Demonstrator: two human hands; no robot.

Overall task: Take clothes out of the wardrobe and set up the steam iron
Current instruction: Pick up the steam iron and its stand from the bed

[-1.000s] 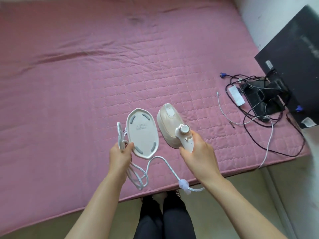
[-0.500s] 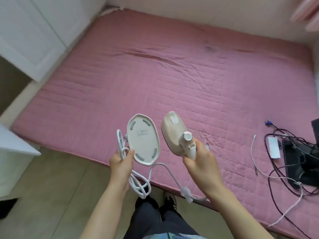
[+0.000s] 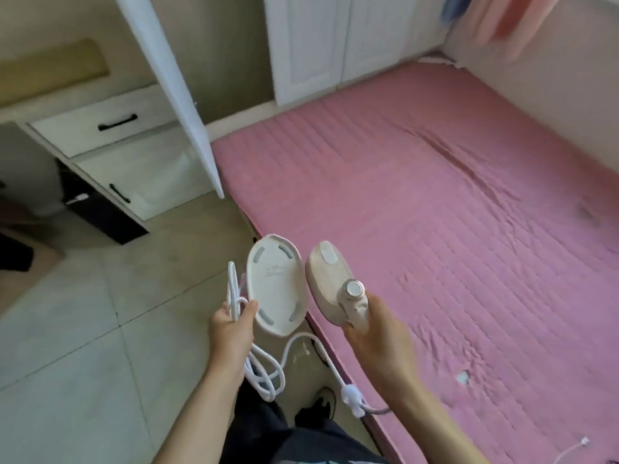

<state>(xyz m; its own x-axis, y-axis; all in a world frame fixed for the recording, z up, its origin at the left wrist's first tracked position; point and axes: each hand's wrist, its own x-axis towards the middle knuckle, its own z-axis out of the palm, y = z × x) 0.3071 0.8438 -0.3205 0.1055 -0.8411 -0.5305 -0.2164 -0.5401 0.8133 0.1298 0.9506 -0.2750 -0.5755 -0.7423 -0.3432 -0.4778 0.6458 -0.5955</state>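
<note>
Since half a second ago my view has swung left: wardrobe door (image 3: pixel 174 95) and drawers (image 3: pixel 100 128) now stand ahead. My right hand (image 3: pixel 378 339) grips the steam iron (image 3: pixel 330 283) by its handle; my left hand (image 3: pixel 231 333) pinches the base plate (image 3: pixel 276 284) and coiled cord (image 3: pixel 264 373). Both hang over the edge of the pink mattress (image 3: pixel 452 212). Tiled floor (image 3: pixel 67 346) lies open leftward. Hanging fabric at top right is blurred.

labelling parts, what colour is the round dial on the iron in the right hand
Rose-gold rim with a silvery-white face, on the beige steam iron's round dial; head view.
</note>
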